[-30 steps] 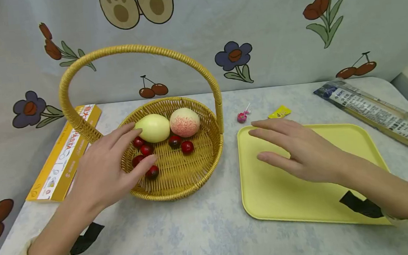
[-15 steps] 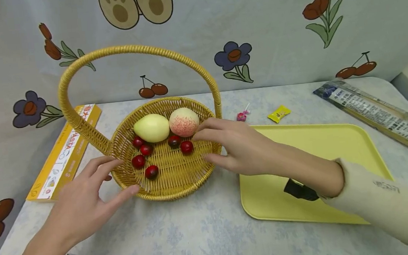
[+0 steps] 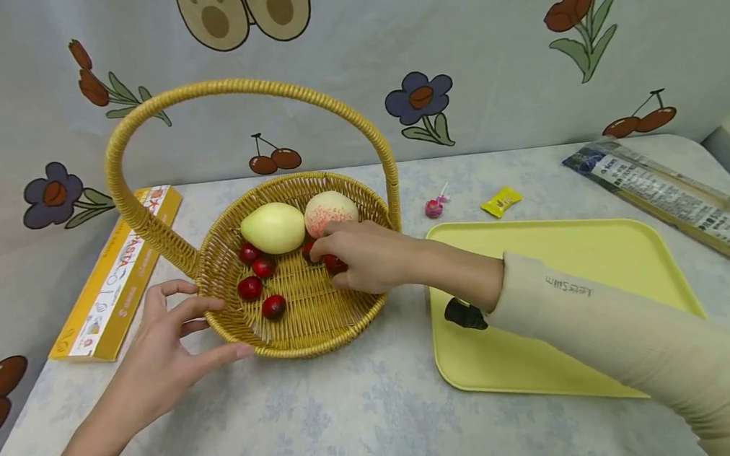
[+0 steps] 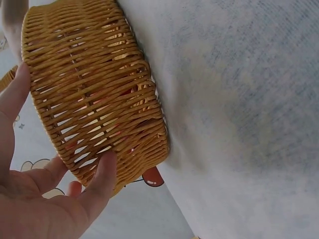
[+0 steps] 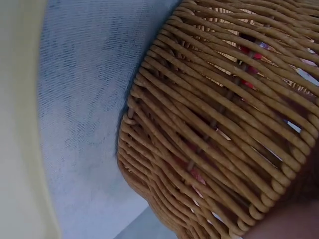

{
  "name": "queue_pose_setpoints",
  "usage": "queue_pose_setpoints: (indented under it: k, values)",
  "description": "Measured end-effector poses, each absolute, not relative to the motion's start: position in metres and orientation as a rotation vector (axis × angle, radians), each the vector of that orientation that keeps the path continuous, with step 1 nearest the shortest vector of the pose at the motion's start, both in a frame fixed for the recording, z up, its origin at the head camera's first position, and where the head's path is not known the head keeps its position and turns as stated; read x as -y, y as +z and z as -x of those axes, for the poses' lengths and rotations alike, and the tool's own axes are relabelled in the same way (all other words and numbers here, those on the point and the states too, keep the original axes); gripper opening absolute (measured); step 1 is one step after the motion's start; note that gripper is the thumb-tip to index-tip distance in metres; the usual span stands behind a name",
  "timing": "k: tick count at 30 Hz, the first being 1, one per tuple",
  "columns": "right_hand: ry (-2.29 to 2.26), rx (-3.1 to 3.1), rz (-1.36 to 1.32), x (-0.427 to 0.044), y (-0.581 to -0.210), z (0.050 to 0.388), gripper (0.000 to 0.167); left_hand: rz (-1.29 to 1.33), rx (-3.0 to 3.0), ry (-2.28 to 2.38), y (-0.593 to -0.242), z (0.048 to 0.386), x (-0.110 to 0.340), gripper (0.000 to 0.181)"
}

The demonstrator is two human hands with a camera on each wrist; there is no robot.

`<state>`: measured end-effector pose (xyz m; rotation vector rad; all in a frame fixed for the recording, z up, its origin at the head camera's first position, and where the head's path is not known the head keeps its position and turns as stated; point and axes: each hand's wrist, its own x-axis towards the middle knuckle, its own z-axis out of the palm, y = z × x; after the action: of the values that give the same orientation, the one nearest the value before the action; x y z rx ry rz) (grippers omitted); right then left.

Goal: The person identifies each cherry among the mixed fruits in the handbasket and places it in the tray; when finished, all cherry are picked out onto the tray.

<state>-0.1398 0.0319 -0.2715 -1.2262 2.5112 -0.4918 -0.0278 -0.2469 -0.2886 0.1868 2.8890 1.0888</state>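
Head view: right grip [image 3: 370, 258] has reached in among cherries [image 3: 335, 264] — hold unclear — left grip [image 3: 169, 339], relaxed, touching basket [image 3: 304, 351].

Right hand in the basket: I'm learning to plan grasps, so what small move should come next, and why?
Probably close the right hand gently round the red cherry: it shows between the fingers and thumb, and the left hand, touching the basket, could steady it. Whether the cherry is already held is hard to tell.

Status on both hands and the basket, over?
Left hand touches basket. Right hand inside, at a cherry; grip unclear. Basket upright. Peach close behind, may crowd.
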Motion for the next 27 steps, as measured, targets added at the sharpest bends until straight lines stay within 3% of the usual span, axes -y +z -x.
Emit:
queue_pose_setpoints:
  k: [18, 24, 27]
  values:
    - [-0.288, -2.504, 1.295, -0.021, -0.289, 0.150, 0.030, -0.243, -2.843, 1.173, -0.290, 0.028, 0.244, 0.051]
    - [-0.359, -2.510, 1.351, -0.022, -0.288, 0.147, 0.013, -0.233, -2.831, 1.096, -0.288, 0.029, 0.245, 0.054]
    - [-0.488, -2.519, 1.352, -0.025, -0.285, 0.145, 0.015, -0.244, -2.833, 1.057, -0.286, 0.030, 0.245, 0.056]
